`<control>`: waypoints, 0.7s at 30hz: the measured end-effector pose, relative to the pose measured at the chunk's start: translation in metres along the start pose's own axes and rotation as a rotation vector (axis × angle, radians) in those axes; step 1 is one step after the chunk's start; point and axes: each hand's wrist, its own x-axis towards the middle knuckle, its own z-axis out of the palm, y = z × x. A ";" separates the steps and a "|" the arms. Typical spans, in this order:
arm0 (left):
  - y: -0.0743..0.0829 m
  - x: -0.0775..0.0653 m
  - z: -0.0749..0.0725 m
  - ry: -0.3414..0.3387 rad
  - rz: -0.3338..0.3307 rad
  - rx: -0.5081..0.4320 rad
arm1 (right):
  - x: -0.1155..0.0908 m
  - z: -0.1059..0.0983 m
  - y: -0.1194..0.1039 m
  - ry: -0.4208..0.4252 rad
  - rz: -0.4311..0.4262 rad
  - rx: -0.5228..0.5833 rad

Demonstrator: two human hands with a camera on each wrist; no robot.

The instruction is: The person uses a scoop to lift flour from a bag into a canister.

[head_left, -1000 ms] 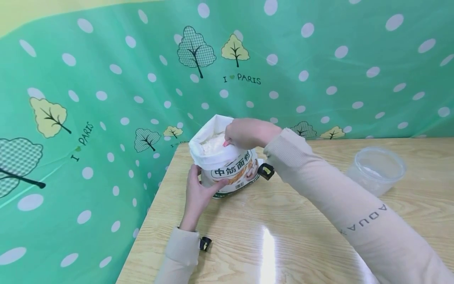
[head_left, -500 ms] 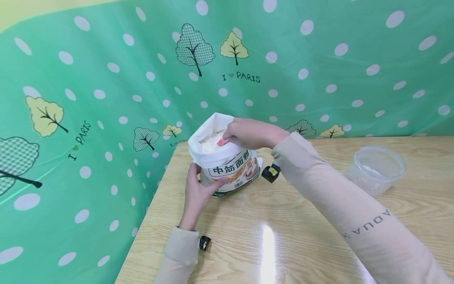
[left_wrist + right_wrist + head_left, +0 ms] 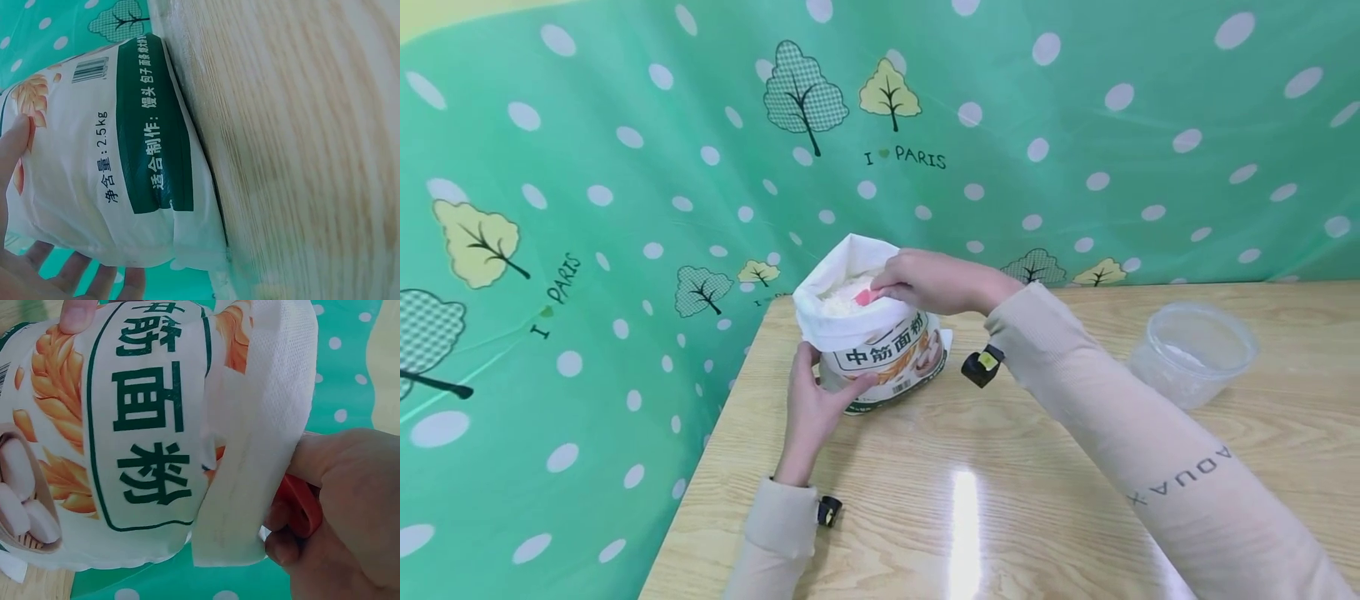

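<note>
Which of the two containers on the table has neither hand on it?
The clear round tub on the right; the left hand holds the white bag, and the right hand is at its mouth.

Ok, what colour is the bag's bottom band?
The band is dark green, clearest in the left wrist view.

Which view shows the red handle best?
The right wrist view: the red handle appears large there, though partly covered by fingers. The head view shows only a small part of it; the left wrist view, none.
</note>
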 end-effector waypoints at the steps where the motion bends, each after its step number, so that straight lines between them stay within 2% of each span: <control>1: 0.000 0.000 -0.001 0.000 0.001 0.003 | 0.000 0.000 0.000 0.001 0.008 0.005; 10: 0.000 0.000 -0.003 -0.005 0.008 0.018 | -0.005 0.004 0.006 0.052 0.084 0.022; 21: 0.003 -0.002 -0.002 -0.009 -0.008 0.025 | -0.016 0.003 0.014 0.115 0.108 0.029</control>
